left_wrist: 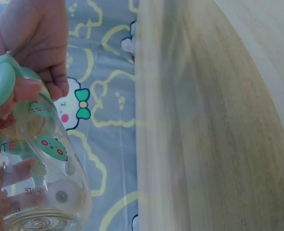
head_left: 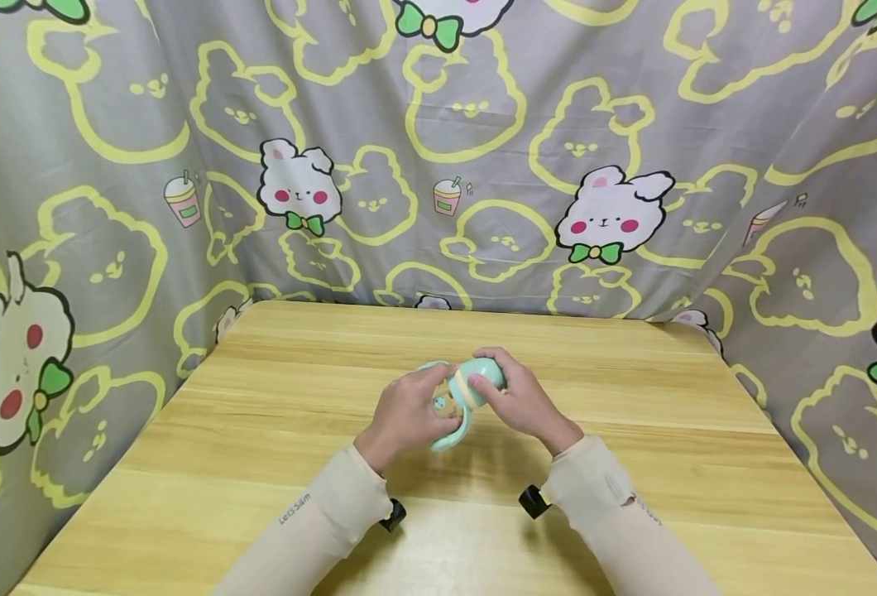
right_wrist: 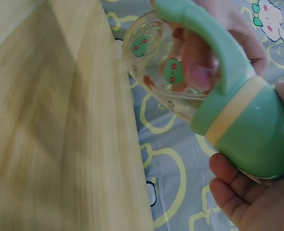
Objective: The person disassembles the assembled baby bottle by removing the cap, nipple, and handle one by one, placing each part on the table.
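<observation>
A baby bottle (head_left: 451, 396) with a clear printed body and a mint-green domed cap is held tilted above the table, between both hands. My left hand (head_left: 406, 410) grips the clear body, its fingers showing through the wall in the left wrist view. Around the cap (right_wrist: 257, 134), my right hand (head_left: 525, 403) curls its thumb and fingers. A cream band (right_wrist: 235, 108) runs below the cap, and green handles curve down along the body, one handle (right_wrist: 218, 38) plain in the right wrist view. The body (left_wrist: 60, 154) bears small cartoon faces and the word CUTE; no liquid is visible inside.
The wooden table (head_left: 260, 463) spreads beneath the hands. A grey curtain (head_left: 379, 124) with yellow outlines and white rabbits hangs behind it and along both sides. Black wrist devices (head_left: 534, 502) sit under the cream sleeves (head_left: 327, 513).
</observation>
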Motion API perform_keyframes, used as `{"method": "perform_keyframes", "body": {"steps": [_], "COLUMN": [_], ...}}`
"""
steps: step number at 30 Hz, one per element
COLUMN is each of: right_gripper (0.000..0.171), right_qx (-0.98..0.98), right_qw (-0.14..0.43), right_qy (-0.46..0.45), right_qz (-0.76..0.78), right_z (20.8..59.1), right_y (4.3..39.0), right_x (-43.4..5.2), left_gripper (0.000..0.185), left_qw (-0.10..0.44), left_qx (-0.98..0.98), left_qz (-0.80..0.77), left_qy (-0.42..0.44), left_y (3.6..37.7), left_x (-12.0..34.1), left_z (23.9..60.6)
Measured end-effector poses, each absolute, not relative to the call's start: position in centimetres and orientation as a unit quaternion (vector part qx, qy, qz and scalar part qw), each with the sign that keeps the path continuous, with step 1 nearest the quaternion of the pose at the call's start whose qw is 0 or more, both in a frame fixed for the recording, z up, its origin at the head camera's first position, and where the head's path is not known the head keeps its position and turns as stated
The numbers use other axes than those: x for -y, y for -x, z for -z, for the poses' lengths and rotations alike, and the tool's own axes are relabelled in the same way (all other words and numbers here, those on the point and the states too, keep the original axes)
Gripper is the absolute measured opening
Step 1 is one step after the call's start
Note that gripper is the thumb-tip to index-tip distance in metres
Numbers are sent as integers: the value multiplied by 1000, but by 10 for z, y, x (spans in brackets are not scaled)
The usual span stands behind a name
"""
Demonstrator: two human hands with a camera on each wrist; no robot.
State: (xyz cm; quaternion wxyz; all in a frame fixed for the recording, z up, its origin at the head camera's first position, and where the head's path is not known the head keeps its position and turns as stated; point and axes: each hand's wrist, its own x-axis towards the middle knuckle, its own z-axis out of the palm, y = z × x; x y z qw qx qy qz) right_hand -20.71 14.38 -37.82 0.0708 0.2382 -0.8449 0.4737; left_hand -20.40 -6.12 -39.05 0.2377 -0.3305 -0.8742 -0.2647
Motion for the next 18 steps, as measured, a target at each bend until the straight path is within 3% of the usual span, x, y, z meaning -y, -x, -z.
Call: {"method": "perform_keyframes", "body": {"steps": [5,12,18], "right_gripper": [31,38,41], "right_qx": [860,859,852], "right_qw": [85,33,18], "right_qy": [-214,-134,-106], "right_qz": [-455,-492,-512], "right_z": [373,368,369], "right_y": [206,208,209], "right_x": [-141,-135,-134], "left_gripper": [54,58,59], "left_qw": [274,347,344], "left_qx": [862,843,850], "left_qz": [248,183,175], "left_qy": [346,369,360], "left_y": [205,208,207], "left_x": [60,56,56], "left_z": [390,393,392]}}
